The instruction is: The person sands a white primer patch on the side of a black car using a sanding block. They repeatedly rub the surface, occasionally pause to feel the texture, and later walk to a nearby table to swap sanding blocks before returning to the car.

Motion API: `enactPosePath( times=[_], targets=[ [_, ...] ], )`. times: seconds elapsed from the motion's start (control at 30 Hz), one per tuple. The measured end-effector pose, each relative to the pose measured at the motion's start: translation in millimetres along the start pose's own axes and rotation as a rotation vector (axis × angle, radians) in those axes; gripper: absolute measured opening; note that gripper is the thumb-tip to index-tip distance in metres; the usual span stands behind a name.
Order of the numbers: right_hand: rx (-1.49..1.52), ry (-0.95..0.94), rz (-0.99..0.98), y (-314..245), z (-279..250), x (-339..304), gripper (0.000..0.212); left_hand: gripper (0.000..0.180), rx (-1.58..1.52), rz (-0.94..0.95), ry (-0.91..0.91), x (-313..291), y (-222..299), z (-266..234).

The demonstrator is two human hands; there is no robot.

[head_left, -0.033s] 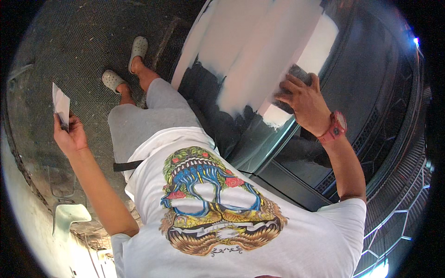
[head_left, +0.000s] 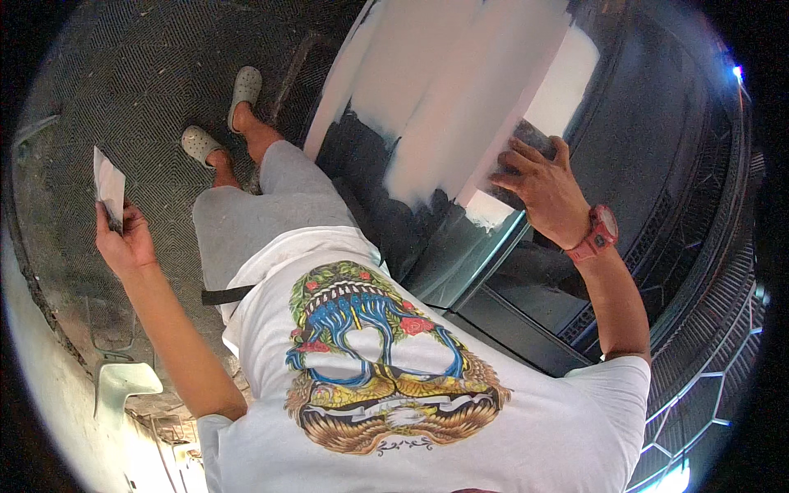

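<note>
My left hand [head_left: 126, 241] is raised at the far left and pinches a thin folded sheet of whitish paper [head_left: 108, 186] with a dark patch at its lower end. Beneath my right hand [head_left: 546, 194] is a dark flat pad [head_left: 533, 136], pressed against a vehicle's dark body panel [head_left: 355, 158]. The fingers curl over the pad and hide much of it. Broad smears of pale pinkish filler [head_left: 448, 99] coat the panel, with a whiter patch [head_left: 567, 80] beside the pad. A red watch [head_left: 598, 233] circles my right wrist.
A dark window [head_left: 649, 123] lies to the right of the filler. My feet, in light clogs [head_left: 200, 145], stand on a dark patterned floor [head_left: 140, 99] near the vehicle. A pale plastic chair [head_left: 127, 380] is at the lower left, by a light wall [head_left: 37, 329].
My right hand has shifted very slightly right along the panel, the dark pad moving with it. The left hand and its paper look almost still.
</note>
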State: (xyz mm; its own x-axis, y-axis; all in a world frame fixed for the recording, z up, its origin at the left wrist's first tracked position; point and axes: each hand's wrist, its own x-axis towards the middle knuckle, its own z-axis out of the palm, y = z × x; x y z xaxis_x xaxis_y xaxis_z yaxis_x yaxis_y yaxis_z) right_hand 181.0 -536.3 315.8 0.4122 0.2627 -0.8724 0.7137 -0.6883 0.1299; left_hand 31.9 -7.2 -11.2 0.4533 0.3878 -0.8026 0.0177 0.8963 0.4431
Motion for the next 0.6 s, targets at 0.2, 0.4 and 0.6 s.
enactPosePath(
  times=[0.2,0.4,0.6],
  targets=[
    [0.018,0.005,0.114,36,-33,-14,0.063,0.03,-0.011,-0.018,-0.001,1,-8,17],
    [0.052,0.033,0.113,88,-22,16,0.072,0.025,0.001,-0.047,0.007,6,-9,20],
    [-0.006,0.071,0.029,94,-21,32,0.058,0.025,0.038,-0.053,-0.006,12,-5,15]
  ],
)
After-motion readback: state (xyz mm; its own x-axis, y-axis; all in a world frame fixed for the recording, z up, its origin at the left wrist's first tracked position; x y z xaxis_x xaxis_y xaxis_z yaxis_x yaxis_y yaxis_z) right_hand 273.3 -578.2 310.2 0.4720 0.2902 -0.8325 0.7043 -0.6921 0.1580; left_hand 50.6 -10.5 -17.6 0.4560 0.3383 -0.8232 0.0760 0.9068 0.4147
